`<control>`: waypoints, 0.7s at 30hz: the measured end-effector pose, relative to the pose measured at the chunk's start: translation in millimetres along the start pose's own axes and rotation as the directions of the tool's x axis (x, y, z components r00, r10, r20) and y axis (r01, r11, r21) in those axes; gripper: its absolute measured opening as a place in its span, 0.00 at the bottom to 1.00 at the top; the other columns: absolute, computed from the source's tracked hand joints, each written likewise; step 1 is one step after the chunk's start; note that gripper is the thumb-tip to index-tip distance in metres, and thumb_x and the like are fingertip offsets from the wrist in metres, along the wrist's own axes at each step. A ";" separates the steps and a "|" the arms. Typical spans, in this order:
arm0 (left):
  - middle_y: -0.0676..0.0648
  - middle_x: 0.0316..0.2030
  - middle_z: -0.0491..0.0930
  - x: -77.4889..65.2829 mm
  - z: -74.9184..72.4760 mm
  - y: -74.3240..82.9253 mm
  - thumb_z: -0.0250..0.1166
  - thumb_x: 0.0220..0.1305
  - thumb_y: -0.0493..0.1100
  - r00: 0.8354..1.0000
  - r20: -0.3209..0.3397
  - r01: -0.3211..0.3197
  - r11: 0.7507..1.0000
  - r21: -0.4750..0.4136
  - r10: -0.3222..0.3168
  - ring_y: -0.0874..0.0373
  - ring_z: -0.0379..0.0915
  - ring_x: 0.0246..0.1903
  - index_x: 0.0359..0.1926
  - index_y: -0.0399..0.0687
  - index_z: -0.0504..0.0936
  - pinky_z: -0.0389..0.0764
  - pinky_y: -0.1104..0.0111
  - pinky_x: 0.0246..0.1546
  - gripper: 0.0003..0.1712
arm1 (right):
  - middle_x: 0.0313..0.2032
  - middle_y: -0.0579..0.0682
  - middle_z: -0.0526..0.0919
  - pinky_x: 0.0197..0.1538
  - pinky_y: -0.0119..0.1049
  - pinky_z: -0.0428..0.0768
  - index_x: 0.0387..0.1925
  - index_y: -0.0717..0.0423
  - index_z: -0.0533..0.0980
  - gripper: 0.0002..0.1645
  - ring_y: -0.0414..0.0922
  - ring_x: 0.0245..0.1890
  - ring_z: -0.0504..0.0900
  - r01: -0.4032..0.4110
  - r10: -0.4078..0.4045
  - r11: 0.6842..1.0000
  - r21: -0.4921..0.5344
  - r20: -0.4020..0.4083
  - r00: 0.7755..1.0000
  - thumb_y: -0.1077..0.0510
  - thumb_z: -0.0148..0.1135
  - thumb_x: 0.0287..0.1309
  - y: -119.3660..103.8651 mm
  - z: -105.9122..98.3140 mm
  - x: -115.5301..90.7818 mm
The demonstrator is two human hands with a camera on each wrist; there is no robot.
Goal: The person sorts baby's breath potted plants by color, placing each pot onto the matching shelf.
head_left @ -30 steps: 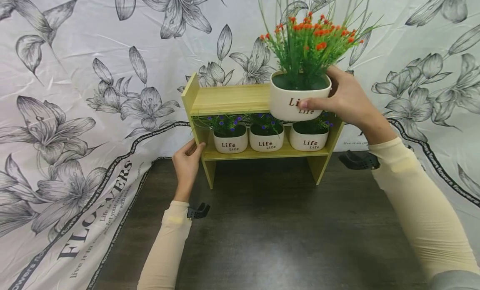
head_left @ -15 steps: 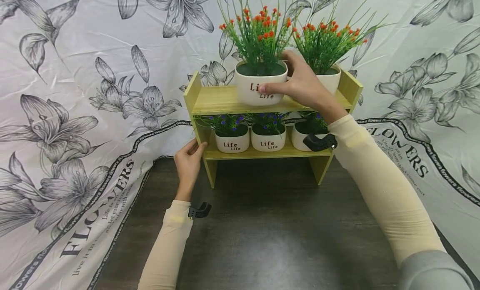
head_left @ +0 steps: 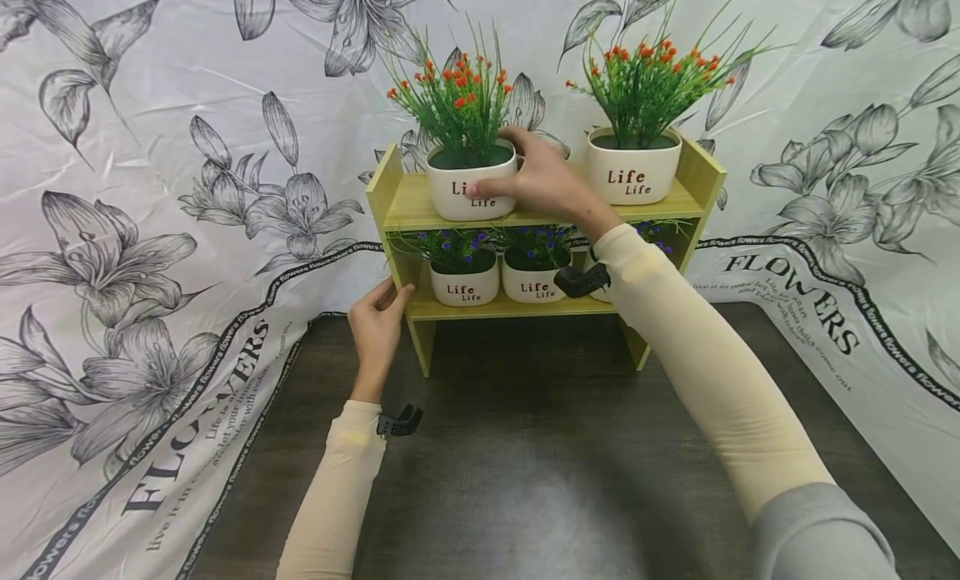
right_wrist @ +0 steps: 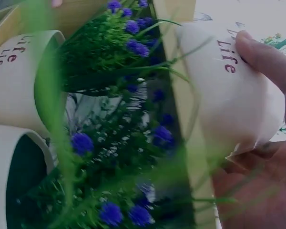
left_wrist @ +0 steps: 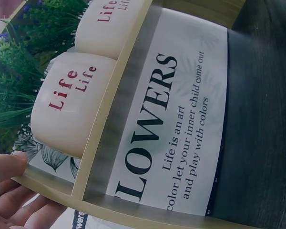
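Observation:
In the head view my right hand (head_left: 543,180) grips a white oval flowerpot (head_left: 450,195) of orange-red flowers, thumb across its front lettering. The pot is upright at the left part of the upper board of a small wooden shelf (head_left: 411,207); whether its base touches the board I cannot tell. In the right wrist view the gripped pot (right_wrist: 224,95) shows beside the board's edge. My left hand (head_left: 377,322) pinches the shelf's left side panel, its thumb (left_wrist: 12,164) inside and fingers outside in the left wrist view. A second orange-red flowerpot (head_left: 634,172) stands on the upper board's right part.
On the lower board stand white pots with purple flowers: a left pot (head_left: 463,287), a middle pot (head_left: 537,283), and a right one mostly behind my right forearm. A dark tabletop (head_left: 510,447) lies in front. Flower-printed cloth (head_left: 247,180) hangs behind.
My right hand has carried the orange-red flowerpot leftward and down to the upper board's left part, uncovering the second orange-red flowerpot. My left hand has stayed on the side panel.

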State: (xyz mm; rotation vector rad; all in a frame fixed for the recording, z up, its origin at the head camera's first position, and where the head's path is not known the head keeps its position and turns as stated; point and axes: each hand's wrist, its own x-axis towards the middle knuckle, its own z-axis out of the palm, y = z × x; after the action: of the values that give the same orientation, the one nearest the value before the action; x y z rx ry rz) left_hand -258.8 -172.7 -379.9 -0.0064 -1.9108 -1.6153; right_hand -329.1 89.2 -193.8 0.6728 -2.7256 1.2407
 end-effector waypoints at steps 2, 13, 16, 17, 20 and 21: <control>0.28 0.53 0.86 0.0 0.1 -0.2 0.74 0.67 0.34 1.000 -0.001 0.003 1.000 0.005 -0.003 0.34 0.86 0.53 0.57 0.30 0.87 0.79 0.89 0.40 0.19 | 0.67 0.57 0.77 0.67 0.48 0.78 0.86 0.47 0.50 0.67 0.51 0.64 0.78 0.000 0.000 1.000 -0.009 0.010 1.000 0.33 0.77 0.56 0.6 3.2 2.9; 0.28 0.53 0.86 1.9 4.1 -2.1 0.75 0.67 0.35 1.000 0.005 0.011 1.000 0.000 -0.011 0.34 0.86 0.53 0.57 0.30 0.87 0.79 0.89 0.40 0.19 | 0.77 0.57 0.67 0.76 0.50 0.70 0.87 0.44 0.43 0.69 0.52 0.72 0.72 -0.039 0.038 0.999 0.013 0.048 0.998 0.32 0.73 0.60 2.8 2.7 3.5; 0.28 0.53 0.86 2.6 4.1 -2.9 0.75 0.68 0.36 1.000 0.012 0.012 1.000 0.003 -0.012 0.35 0.86 0.54 0.57 0.31 0.87 0.80 0.89 0.41 0.20 | 0.82 0.54 0.60 0.77 0.50 0.70 0.88 0.43 0.40 0.68 0.53 0.77 0.67 -0.016 0.014 0.999 0.043 0.045 0.999 0.34 0.73 0.62 3.8 2.4 1.8; 0.28 0.53 0.86 2.7 3.9 -3.2 0.75 0.68 0.36 1.000 0.016 0.011 1.000 0.002 -0.011 0.35 0.86 0.54 0.58 0.30 0.87 0.80 0.88 0.42 0.20 | 0.83 0.52 0.58 0.78 0.50 0.69 0.88 0.43 0.40 0.68 0.54 0.79 0.65 -0.002 0.000 0.998 0.056 0.039 0.999 0.35 0.73 0.64 3.9 1.6 0.3; 0.28 0.53 0.86 3.1 3.2 -3.7 0.74 0.68 0.35 1.000 0.022 0.010 1.000 -0.008 -0.010 0.35 0.86 0.55 0.58 0.29 0.86 0.81 0.87 0.42 0.20 | 0.85 0.48 0.53 0.81 0.48 0.65 0.87 0.45 0.40 0.65 0.54 0.83 0.59 0.051 -0.052 0.994 0.098 0.007 0.999 0.40 0.73 0.67 3.2 -3.4 -7.5; 0.28 0.53 0.86 3.8 3.1 -5.8 0.74 0.69 0.35 1.000 0.024 0.011 1.000 -0.010 -0.011 0.34 0.86 0.55 0.58 0.29 0.86 0.81 0.87 0.42 0.20 | 0.85 0.48 0.54 0.82 0.48 0.64 0.87 0.46 0.42 0.63 0.53 0.83 0.59 0.067 -0.066 0.993 0.098 -0.009 0.998 0.41 0.72 0.68 2.4 -5.9 -11.8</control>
State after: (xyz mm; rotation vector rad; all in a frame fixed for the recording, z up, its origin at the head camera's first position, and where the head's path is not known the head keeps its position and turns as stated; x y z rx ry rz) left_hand -265.5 -172.9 -383.5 -0.0190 -1.9238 -1.6388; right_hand -320.1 99.2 -194.4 0.7621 -2.6284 1.3668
